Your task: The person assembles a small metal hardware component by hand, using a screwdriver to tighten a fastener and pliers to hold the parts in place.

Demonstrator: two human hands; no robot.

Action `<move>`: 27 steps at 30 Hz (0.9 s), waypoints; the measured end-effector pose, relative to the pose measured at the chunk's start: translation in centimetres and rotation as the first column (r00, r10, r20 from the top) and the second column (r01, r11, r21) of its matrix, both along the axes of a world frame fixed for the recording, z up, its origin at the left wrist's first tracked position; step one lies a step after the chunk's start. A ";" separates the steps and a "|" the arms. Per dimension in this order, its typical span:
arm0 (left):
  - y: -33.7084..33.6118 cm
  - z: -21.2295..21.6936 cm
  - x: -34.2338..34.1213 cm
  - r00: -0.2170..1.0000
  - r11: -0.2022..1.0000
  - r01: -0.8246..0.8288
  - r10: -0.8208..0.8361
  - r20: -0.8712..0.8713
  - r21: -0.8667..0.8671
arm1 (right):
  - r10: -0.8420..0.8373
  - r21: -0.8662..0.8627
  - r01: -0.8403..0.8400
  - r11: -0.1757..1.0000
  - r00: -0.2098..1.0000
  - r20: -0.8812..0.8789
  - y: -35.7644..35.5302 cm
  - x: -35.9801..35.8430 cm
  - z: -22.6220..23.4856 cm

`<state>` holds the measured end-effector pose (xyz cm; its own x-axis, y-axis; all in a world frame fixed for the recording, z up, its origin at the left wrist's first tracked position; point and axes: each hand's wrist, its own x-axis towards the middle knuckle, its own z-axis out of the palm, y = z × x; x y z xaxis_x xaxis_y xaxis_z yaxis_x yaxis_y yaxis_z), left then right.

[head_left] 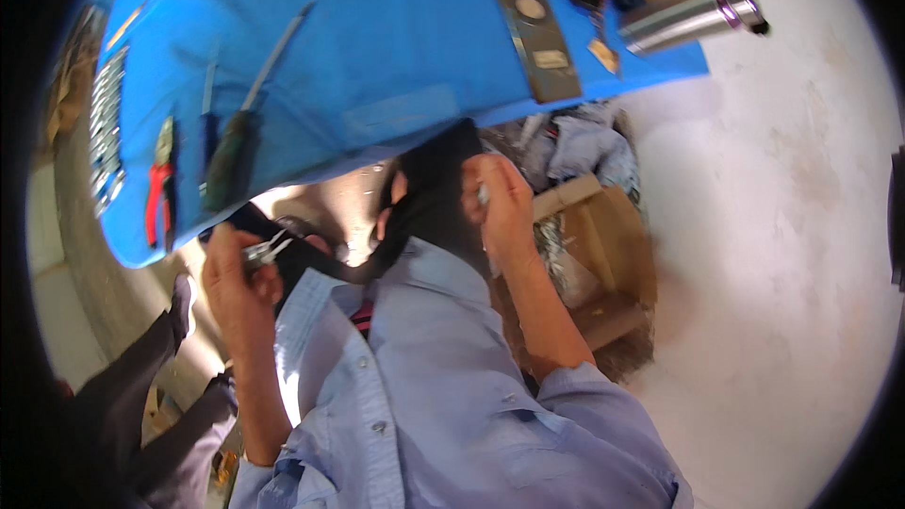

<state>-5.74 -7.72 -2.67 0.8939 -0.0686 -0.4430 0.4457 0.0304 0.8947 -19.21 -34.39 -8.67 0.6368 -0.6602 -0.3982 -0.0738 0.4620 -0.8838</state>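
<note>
My left hand is closed around a small shiny metal piece with thin prongs, too blurred to name. It is just off the near edge of the blue-covered table, below the handles of two screwdrivers. My right hand is a fist above my dark trouser leg, right of the left hand. A small pale bit shows between its fingers, and what it belongs to is hidden. The hands are well apart.
On the table lie red-handled pliers, a dark-handled screwdriver, a row of wrenches, a flat metal plate and a steel bottle. An open cardboard box stands at right. Another person's legs show at lower left.
</note>
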 end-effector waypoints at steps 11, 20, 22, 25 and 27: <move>-2.1 -0.1 -0.7 0.988 0.992 0.127 -0.129 0.081 0.028 | -0.589 -0.318 0.504 0.803 0.591 -0.552 -15.0 -30.8 -15.0; -4.2 1.1 -0.8 0.960 0.954 0.278 -0.278 0.010 -0.114 | -0.366 -0.487 0.089 0.869 0.777 -0.512 -10.5 -19.8 -8.9; -4.5 1.5 -0.6 0.952 0.934 0.297 -0.306 -0.017 -0.197 | -0.140 -0.560 -0.076 0.825 0.933 -0.333 -6.2 -13.8 -4.6; -4.7 1.8 -0.9 0.955 0.919 0.281 -0.296 -0.011 -0.278 | 0.228 -0.402 -0.211 0.891 0.974 -0.007 1.3 -4.5 2.0; -5.3 2.1 -1.3 0.962 0.913 0.256 -0.273 -0.009 -0.317 | 0.371 -0.333 -0.305 0.892 0.916 0.155 5.0 -0.6 1.7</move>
<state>-7.08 -13.01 -0.61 0.8006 -0.4406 -0.4061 0.5209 0.1769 0.8351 -19.78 -29.39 -6.98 0.8888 -0.4553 -0.0525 0.0224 0.1575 -0.9873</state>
